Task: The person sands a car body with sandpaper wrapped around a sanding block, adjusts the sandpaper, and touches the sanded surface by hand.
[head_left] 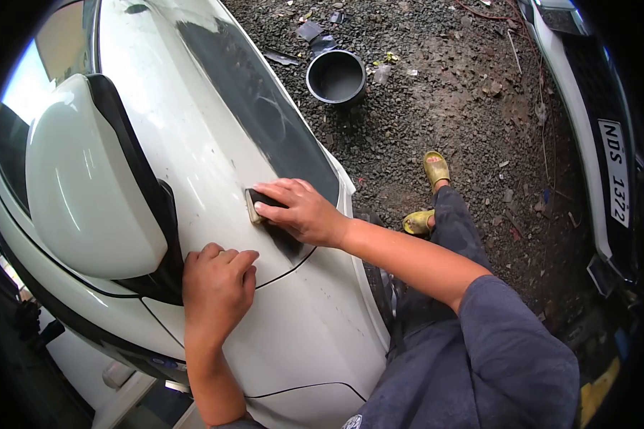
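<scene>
My right hand (300,212) is closed around a small sanding block (253,206), dark on top with a pale edge. The block lies against the white car panel (215,168), beside a dull dark grey patch (265,107) on its bodywork. Just below the side mirror (89,182), my left hand (218,282) rests at the mirror's black base, its fingers loosely bent and the thumb apart. It holds nothing that I can see. A dark smudge shows on the panel under my right hand, near the door seam.
A dark round bucket (336,77) stands on the gravel (422,93), with scraps of plastic and litter around it. To the right is a bumper (583,143) with a number plate (614,171). My feet in yellow clogs (436,168) are on the gravel beside the car.
</scene>
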`<state>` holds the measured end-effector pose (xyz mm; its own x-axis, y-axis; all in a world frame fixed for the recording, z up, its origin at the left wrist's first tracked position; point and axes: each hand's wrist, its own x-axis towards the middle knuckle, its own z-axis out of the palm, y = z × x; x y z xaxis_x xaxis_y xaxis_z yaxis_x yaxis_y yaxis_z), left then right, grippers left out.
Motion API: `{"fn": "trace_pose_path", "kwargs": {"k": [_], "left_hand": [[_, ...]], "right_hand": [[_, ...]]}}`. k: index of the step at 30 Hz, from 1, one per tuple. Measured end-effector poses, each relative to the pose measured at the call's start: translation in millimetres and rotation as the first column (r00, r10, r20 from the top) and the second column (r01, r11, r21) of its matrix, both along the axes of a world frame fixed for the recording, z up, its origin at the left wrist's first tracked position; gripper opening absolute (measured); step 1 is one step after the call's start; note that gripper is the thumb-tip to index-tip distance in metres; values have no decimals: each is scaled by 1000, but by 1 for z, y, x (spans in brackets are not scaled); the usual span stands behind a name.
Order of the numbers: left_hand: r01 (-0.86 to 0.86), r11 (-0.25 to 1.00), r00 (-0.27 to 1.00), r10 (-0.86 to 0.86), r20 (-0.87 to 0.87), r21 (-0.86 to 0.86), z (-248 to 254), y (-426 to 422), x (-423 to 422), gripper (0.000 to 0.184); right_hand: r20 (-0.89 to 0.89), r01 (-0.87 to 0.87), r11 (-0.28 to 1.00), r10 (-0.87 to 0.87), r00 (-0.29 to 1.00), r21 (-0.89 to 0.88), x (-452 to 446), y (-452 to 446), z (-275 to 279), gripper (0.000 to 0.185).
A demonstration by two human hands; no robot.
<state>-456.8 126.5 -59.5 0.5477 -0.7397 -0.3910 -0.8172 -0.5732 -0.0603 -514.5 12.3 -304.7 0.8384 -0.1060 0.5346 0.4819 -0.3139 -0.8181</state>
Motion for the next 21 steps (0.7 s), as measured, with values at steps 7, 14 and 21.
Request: {"fn": "trace_pose_path", "kwargs": {"k": [7, 14, 21], "left_hand": [[-24, 1000, 999, 25, -29, 19, 5, -4, 1, 20], [-15, 1000, 1000, 15, -21, 28, 3, -1, -1, 20], [-25, 999, 999, 27, -31, 35, 6, -5, 0, 19]], "right_hand": [[4, -140, 990, 140, 990, -27, -66, 9, -12, 51], [-86, 60, 973, -42, 995, 221, 76, -7, 14, 49], [8, -104, 965, 105, 994, 241, -42, 20, -20, 57]]}}
